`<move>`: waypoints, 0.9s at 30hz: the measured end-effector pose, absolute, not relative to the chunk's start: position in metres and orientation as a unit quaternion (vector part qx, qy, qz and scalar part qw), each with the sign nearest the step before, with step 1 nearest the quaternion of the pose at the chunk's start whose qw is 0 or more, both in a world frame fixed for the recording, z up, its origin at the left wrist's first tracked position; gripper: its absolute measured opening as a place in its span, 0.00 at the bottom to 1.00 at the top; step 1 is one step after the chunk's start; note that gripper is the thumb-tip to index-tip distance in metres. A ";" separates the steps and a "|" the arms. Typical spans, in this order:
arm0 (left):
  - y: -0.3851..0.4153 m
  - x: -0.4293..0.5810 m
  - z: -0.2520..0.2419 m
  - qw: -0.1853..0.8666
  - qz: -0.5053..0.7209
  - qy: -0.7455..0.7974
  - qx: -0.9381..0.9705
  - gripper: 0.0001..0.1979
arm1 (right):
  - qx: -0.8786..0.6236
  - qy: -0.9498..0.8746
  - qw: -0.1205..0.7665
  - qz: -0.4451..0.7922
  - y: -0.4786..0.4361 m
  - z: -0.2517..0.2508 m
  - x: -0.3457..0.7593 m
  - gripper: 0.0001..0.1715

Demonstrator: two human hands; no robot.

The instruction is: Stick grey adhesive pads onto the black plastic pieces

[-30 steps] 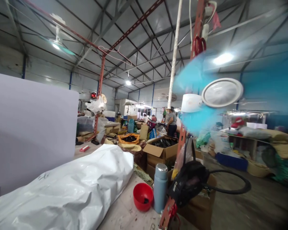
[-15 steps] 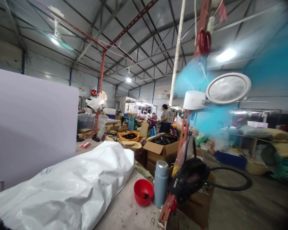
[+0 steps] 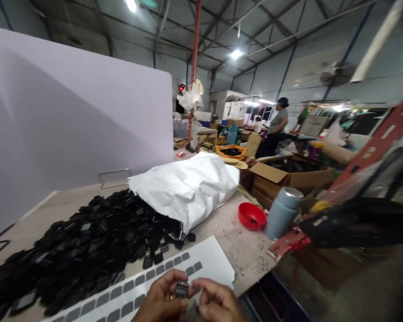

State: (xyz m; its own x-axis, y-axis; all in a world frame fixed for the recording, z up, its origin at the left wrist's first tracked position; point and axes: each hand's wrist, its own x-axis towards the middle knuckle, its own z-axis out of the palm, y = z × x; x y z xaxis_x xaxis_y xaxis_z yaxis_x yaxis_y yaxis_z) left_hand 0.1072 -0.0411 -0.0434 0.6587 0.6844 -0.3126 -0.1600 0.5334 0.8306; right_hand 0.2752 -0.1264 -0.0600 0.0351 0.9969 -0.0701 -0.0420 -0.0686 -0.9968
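Fingers of both the left hand (image 3: 159,299) and right hand (image 3: 215,303) pinch one small black plastic part (image 3: 181,289) at the worktop's (image 3: 235,241) near edge, while a large heap of loose black parts (image 3: 87,246) lies unhandled.

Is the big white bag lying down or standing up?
Lying down. The white bag rests on its side on the table, small black parts spilling from its open mouth.
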 end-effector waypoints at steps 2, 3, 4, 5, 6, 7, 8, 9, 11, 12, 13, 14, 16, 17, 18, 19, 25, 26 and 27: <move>-0.041 0.110 -0.045 0.821 0.270 0.313 0.393 0.24 | -0.558 -0.440 0.537 0.455 -0.123 -0.058 0.281 0.24; -0.041 0.111 -0.045 0.826 0.270 0.310 0.385 0.23 | -0.583 -0.450 0.551 0.393 -0.121 -0.058 0.283 0.22; -0.042 0.113 -0.046 0.832 0.270 0.306 0.376 0.23 | -0.598 -0.474 0.558 0.327 -0.120 -0.057 0.284 0.20; -0.043 0.114 -0.047 0.838 0.267 0.301 0.368 0.24 | -0.605 -0.504 0.558 0.263 -0.118 -0.058 0.283 0.18; -0.044 0.115 -0.048 0.844 0.263 0.297 0.360 0.24 | -0.603 -0.535 0.554 0.206 -0.117 -0.059 0.280 0.16; -0.045 0.116 -0.050 0.849 0.261 0.294 0.352 0.24 | -0.598 -0.561 0.549 0.160 -0.116 -0.060 0.277 0.15; -0.045 0.116 -0.052 0.853 0.259 0.292 0.346 0.25 | -0.593 -0.582 0.543 0.123 -0.115 -0.061 0.273 0.14; -0.045 0.116 -0.054 0.856 0.256 0.290 0.343 0.25 | -0.589 -0.599 0.534 0.093 -0.114 -0.063 0.269 0.14; -0.043 0.116 -0.057 0.857 0.255 0.288 0.344 0.25 | -0.584 -0.629 0.510 0.054 -0.111 -0.064 0.262 0.14; -0.042 0.116 -0.059 0.855 0.254 0.288 0.347 0.25 | -0.582 -0.643 0.495 0.043 -0.110 -0.064 0.260 0.14; -0.041 0.115 -0.060 0.853 0.255 0.290 0.351 0.25 | -0.582 -0.655 0.480 0.038 -0.109 -0.064 0.258 0.14; -0.041 0.115 -0.061 0.851 0.257 0.291 0.355 0.24 | -0.584 -0.664 0.466 0.036 -0.109 -0.063 0.257 0.14; -0.040 0.115 -0.062 0.847 0.265 0.291 0.357 0.23 | -0.596 -0.667 0.445 0.036 -0.108 -0.062 0.255 0.15; -0.040 0.116 -0.063 0.846 0.268 0.291 0.358 0.23 | -0.602 -0.666 0.440 0.036 -0.108 -0.062 0.255 0.15; -0.041 0.116 -0.064 0.844 0.269 0.292 0.360 0.23 | -0.606 -0.664 0.437 0.035 -0.108 -0.062 0.255 0.15; -0.041 0.116 -0.064 0.843 0.269 0.291 0.363 0.23 | -0.609 -0.663 0.435 0.033 -0.109 -0.062 0.255 0.15; -0.040 0.117 -0.065 0.843 0.260 0.286 0.373 0.22 | -0.607 -0.690 0.391 0.045 -0.112 -0.060 0.261 0.14; -0.041 0.118 -0.065 0.841 0.261 0.287 0.377 0.22 | -0.604 -0.699 0.380 0.046 -0.112 -0.058 0.262 0.14; -0.041 0.118 -0.064 0.837 0.262 0.289 0.383 0.22 | -0.602 -0.706 0.370 0.043 -0.113 -0.057 0.263 0.14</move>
State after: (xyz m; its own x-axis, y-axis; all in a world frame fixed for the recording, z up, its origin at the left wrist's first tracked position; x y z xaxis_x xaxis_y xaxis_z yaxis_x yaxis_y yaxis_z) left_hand 0.1182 -0.0408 -0.0641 0.6956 0.6604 -0.2831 -0.2183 0.5696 0.7924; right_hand 0.2631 -0.1128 -0.0569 -0.0009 0.8819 0.4714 0.8187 0.2714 -0.5061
